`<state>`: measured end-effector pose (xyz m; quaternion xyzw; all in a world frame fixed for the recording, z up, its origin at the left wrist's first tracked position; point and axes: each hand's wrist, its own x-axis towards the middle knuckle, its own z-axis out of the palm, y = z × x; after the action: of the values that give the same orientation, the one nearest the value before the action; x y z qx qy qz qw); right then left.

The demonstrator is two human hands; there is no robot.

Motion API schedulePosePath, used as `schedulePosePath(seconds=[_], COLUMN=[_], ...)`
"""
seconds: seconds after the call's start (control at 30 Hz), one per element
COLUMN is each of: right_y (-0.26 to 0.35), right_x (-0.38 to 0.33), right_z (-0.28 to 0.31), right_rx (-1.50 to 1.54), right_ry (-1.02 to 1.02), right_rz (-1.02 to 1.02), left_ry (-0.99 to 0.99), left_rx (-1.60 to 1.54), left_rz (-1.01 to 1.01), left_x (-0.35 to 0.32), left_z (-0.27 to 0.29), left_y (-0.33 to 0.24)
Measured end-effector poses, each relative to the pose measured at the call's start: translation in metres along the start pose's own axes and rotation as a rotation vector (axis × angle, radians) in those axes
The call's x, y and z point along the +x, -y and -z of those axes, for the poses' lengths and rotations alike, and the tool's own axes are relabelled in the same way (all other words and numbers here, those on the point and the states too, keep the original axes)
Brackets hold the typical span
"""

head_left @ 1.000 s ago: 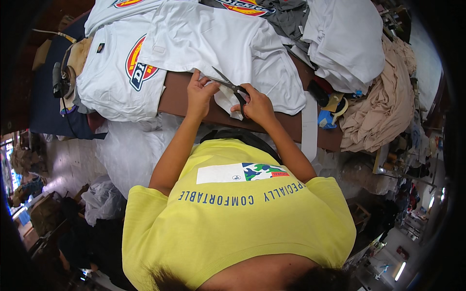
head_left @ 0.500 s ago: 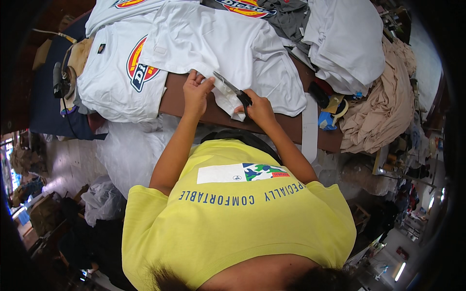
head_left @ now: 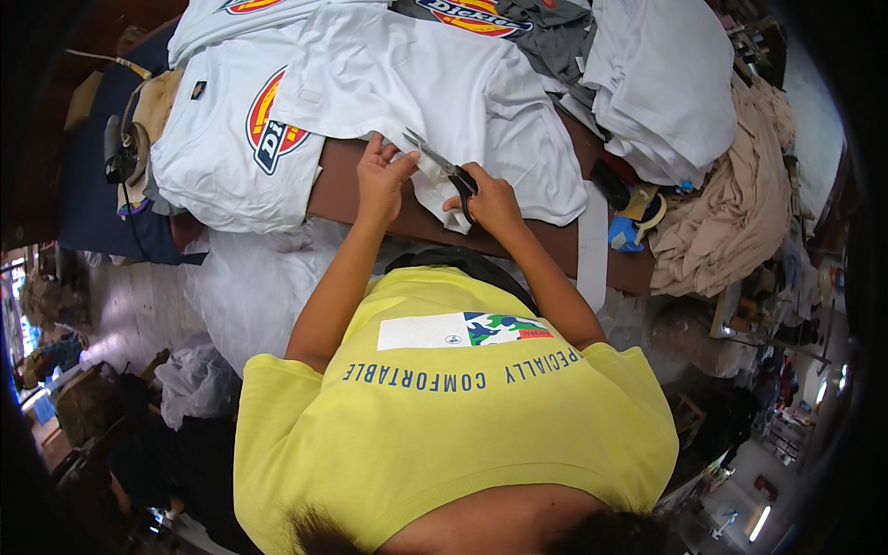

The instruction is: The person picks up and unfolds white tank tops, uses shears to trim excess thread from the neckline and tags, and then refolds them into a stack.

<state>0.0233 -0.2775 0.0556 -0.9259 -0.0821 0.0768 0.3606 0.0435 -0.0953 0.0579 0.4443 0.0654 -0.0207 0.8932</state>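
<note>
A white T-shirt (head_left: 435,74) lies spread over the table, its near edge hanging toward me. My right hand (head_left: 487,199) grips black-handled scissors (head_left: 438,159), fingers in the loops. Their blades stand apart at the shirt's near edge and point up to the left. Just left of the blade tips, my left hand (head_left: 383,178) has its fingers curled at the same edge, thumb toward the blades. It seems to pinch the cloth, though the fingertips partly hide the contact. Beside it on the left lies another white T-shirt (head_left: 213,148) with a red and yellow print.
White folded garments (head_left: 661,102) are piled at the right, next to beige cloth (head_left: 721,203). A tape roll (head_left: 653,213) sits near the brown table's (head_left: 356,199) right end. At the far left stands an iron (head_left: 114,148). Clear plastic sheeting (head_left: 254,287) hangs below the front edge.
The scissor blades have spread farther apart at the cloth's edge. My left hand's thumb and fingers have shifted slightly; both hands stay in nearly the same place.
</note>
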Motion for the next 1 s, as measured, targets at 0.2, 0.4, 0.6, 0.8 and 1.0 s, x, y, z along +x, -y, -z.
schedulePosePath(seconds=[0.2, 0.4, 0.6, 0.8, 1.0], right_y=[-0.002, 0.005, 0.01, 0.016, 0.006], right_x=[-0.006, -0.013, -0.01, -0.001, 0.004], right_z=[-0.004, -0.005, -0.004, -0.002, -0.006], right_rx=[0.077, 0.093, -0.018, -0.06, -0.053], right_ry=[-0.052, -0.129, -0.096, -0.113, -0.071], right_rz=[-0.02, -0.026, -0.02, 0.038, 0.018], left_ry=[-0.012, -0.005, -0.012, 0.062, 0.065], left_rx=[0.017, -0.021, 0.019, 0.016, 0.031], left_rz=[0.033, 0.004, -0.01, -0.067, -0.049], left_x=[0.0, -0.002, -0.001, -0.003, -0.005], left_z=[0.003, -0.004, 0.001, -0.001, -0.002], left_y=[0.003, 0.003, 0.008, 0.005, 0.0])
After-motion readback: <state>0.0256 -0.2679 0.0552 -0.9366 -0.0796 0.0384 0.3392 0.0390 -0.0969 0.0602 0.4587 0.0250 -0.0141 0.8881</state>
